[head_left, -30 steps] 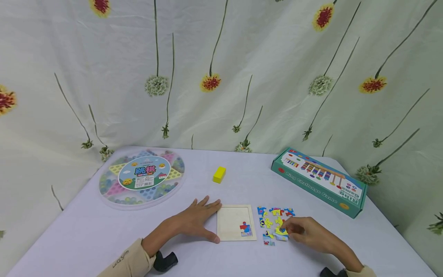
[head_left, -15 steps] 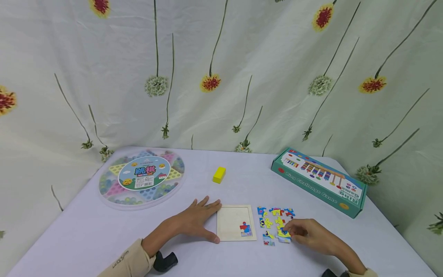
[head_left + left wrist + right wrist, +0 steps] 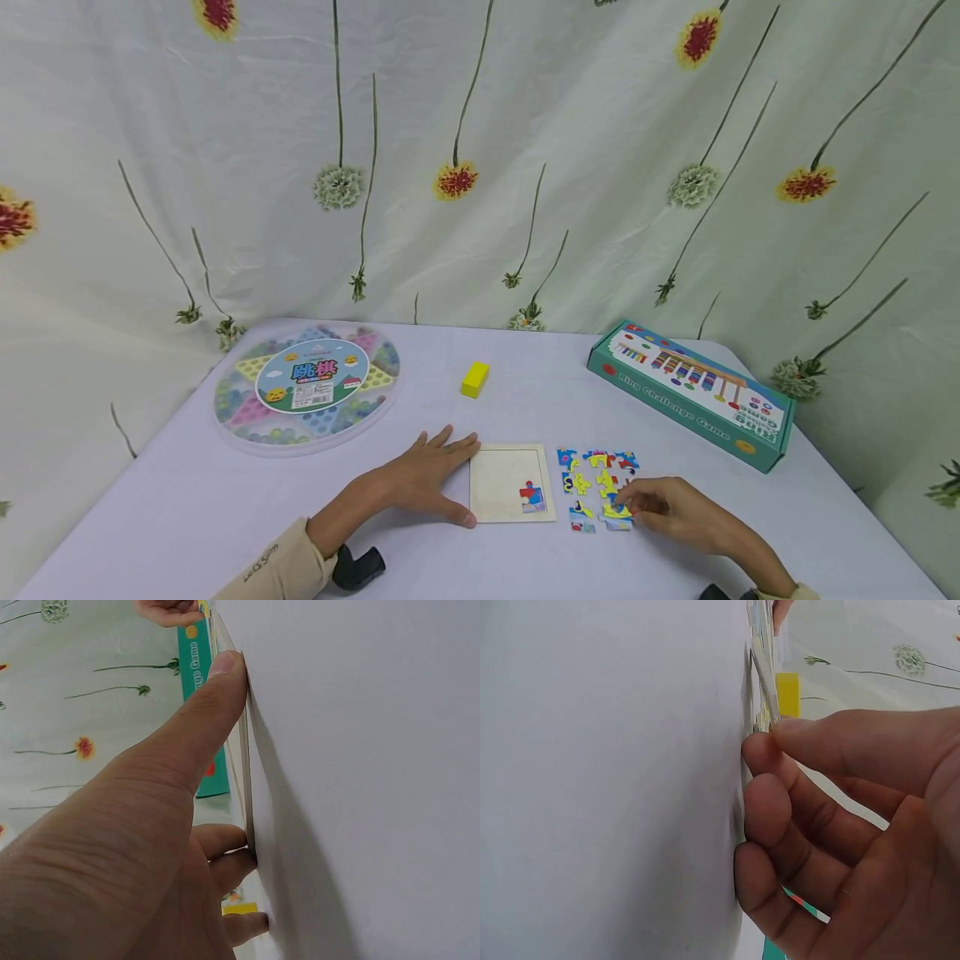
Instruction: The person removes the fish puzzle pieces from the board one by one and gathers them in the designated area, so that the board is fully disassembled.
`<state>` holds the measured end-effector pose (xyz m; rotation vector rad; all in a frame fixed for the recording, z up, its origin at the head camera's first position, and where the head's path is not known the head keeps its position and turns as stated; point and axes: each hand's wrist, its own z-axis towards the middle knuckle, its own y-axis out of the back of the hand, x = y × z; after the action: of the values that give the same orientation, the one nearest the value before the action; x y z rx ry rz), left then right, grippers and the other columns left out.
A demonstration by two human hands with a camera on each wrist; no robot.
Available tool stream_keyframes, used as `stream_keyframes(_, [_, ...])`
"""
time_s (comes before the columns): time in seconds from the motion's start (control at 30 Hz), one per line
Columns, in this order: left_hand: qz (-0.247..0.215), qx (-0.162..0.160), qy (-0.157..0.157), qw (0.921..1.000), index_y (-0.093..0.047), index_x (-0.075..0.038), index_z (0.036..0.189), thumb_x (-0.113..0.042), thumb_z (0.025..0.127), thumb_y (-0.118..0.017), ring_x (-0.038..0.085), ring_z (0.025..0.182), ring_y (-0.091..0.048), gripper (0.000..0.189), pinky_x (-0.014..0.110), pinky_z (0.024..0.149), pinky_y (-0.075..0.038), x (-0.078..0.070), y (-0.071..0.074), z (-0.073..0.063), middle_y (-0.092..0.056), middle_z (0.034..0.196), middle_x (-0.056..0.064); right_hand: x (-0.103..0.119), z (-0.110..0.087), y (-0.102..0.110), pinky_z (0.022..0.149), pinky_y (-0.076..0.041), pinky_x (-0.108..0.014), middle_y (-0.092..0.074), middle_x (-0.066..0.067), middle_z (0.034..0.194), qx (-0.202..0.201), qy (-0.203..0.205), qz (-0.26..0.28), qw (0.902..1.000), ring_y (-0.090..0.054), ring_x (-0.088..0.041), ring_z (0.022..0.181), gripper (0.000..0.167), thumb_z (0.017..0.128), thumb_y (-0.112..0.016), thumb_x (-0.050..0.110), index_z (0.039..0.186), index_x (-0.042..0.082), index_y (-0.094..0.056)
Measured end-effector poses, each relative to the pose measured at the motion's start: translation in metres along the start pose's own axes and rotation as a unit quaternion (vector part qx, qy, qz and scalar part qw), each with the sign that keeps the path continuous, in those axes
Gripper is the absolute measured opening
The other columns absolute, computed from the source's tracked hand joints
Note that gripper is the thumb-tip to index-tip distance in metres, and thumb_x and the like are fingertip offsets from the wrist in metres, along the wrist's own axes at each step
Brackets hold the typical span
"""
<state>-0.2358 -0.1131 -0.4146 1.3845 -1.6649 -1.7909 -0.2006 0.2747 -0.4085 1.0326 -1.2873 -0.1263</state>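
My left hand [image 3: 427, 475] lies with spread fingers along the left edge of a square wooden puzzle board [image 3: 498, 483]; its thumb and fingertips touch that edge. One red-and-blue jigsaw piece [image 3: 533, 497] sits in the board's lower right corner. Right of the board, several loose jigsaw pieces [image 3: 582, 482] lie on the table. My right hand [image 3: 667, 507] is over the near right end of these pieces. In the right wrist view, its thumb and forefinger pinch the end of a thin jigsaw piece [image 3: 763, 681], slightly tilted off the table; its picture is mostly hidden there.
At the back left lies a round Chinese checkers set [image 3: 307, 387]. A yellow block [image 3: 475, 379] stands behind the board. A green Ring Challenge Game box [image 3: 690, 396] lies at the back right. A flowered cloth [image 3: 480, 242] hangs behind the white table.
My right hand has shifted slightly right and toward me, drawing a jigsaw piece along with it. The left hand and the board have stayed in place.
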Motion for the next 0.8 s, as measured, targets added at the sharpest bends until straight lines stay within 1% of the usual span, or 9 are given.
stream_keyframes(0.27, [-0.001, 0.002, 0.000, 1.0000, -0.031, -0.014, 0.151, -0.065, 0.070, -0.072, 0.034, 0.147, -0.008, 0.104, 0.060, 0.115, -0.006, -0.0014, 0.0009, -0.0007, -0.025, 0.158, 0.000, -0.0018, -0.0004, 0.0001, 0.059, -0.043, -0.020, -0.057, 0.002, 0.082, 0.004, -0.002, 0.010, 0.9999, -0.050, -0.004, 0.072, 0.020, 0.089, -0.060, 0.002, 0.106, 0.009, -0.069])
stream_keyframes(0.63, [0.000, 0.000, -0.005, 1.0000, -0.031, -0.013, 0.151, -0.066, 0.071, -0.071, 0.035, 0.147, -0.008, 0.104, 0.061, 0.115, -0.005, -0.0016, 0.0019, -0.0020, -0.025, 0.158, 0.000, -0.0028, -0.0016, 0.0001, 0.057, -0.042, -0.020, -0.057, 0.002, 0.080, -0.001, -0.006, 0.019, 0.9998, -0.051, -0.004, 0.069, 0.017, 0.088, -0.064, 0.007, 0.106, 0.007, -0.066])
stream_keyframes(0.8, [0.000, -0.001, -0.008, 1.0000, -0.031, -0.013, 0.151, -0.065, 0.071, -0.072, 0.035, 0.147, -0.009, 0.104, 0.061, 0.115, -0.006, -0.0015, 0.0018, -0.0019, -0.025, 0.158, 0.001, -0.0035, -0.0016, 0.0007, 0.057, -0.042, -0.020, -0.057, 0.002, 0.079, 0.000, -0.003, 0.021, 0.9998, -0.050, -0.004, 0.069, 0.017, 0.088, -0.064, 0.007, 0.105, 0.006, -0.066])
